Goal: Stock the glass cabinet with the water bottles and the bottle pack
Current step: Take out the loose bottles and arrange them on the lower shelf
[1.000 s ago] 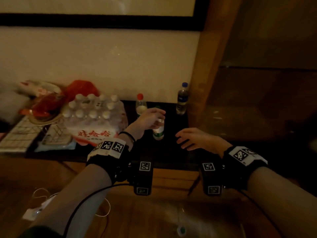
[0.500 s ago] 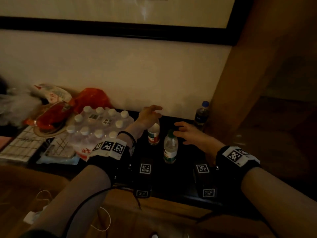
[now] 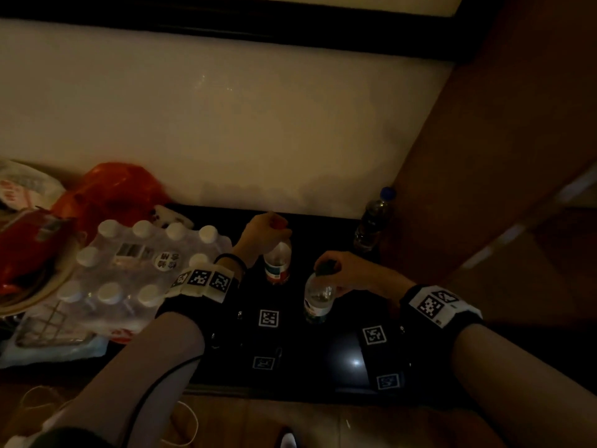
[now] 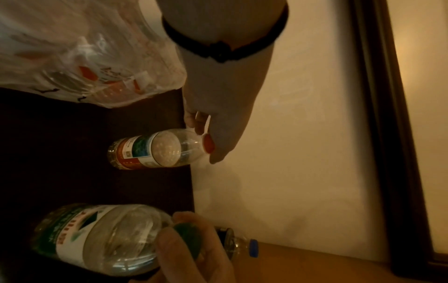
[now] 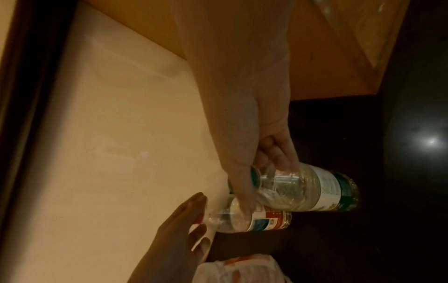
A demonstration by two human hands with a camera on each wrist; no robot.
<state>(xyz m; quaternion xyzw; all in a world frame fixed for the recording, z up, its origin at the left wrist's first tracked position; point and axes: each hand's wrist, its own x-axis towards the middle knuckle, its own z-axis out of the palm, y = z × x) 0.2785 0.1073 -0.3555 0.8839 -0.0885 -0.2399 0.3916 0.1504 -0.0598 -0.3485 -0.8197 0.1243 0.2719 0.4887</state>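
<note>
The bottle pack (image 3: 129,270) is sitting at the left of the dark table (image 3: 339,367). The left hand (image 3: 265,234) is pinching the red-capped bottle (image 3: 277,263), the right hand (image 3: 345,270) the green-capped bottle (image 3: 318,299). Cap-only holds are risking 2 bottles swinging or slipping.

Since 0.5 s ago, the left hand (image 3: 263,236) has closed on the red-capped bottle (image 3: 277,263), the right hand (image 3: 347,271) on the green-capped bottle (image 3: 318,299).
</note>
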